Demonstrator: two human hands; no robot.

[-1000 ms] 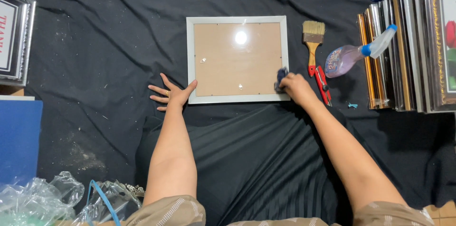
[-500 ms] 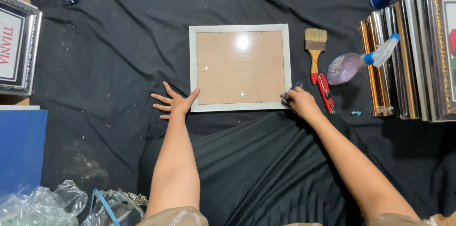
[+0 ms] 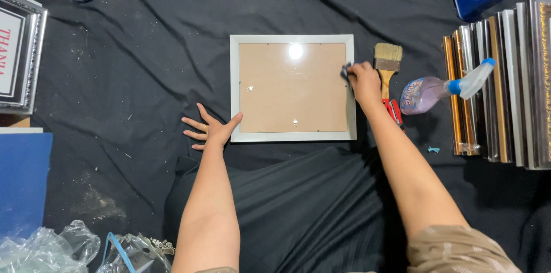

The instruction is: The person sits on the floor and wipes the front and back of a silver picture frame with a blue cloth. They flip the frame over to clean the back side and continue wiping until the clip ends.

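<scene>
Biggest thing in view is the black cloth (image 3: 143,49) covering pretty much the whole floor, dusty and creased. Over at 3 o'clock there's a stack of frames (image 3: 505,83) standing on edge, gold and silver mouldings packed side by side, and at 9 o'clock a silver-edged framed picture (image 3: 17,55) half out of shot with a blue board (image 3: 23,181) below it.

Dead centre sits the white picture frame (image 3: 293,87), lying flat, glass catching a light spot, brown backing showing through. It's a touch wider than tall, so its long axis runs 9 to 3.

My left hand (image 3: 209,129) is spread flat on the cloth at the frame's 7 o'clock corner, thumb touching the bottom-left edge. My right hand (image 3: 363,80) is on the frame's right rail around 3 o'clock, fingers bunched around a small dark cloth wad (image 3: 346,71) that's pressed against the rail. So the frame lies to the left of my right hand, and that hand is the one actually on it.

Just right of that hand: a paintbrush (image 3: 388,62) with pale bristles pointing to 12, a red-handled tool (image 3: 395,113) mostly hidden by my wrist, and a spray bottle (image 3: 439,89) lying on its side.
</scene>
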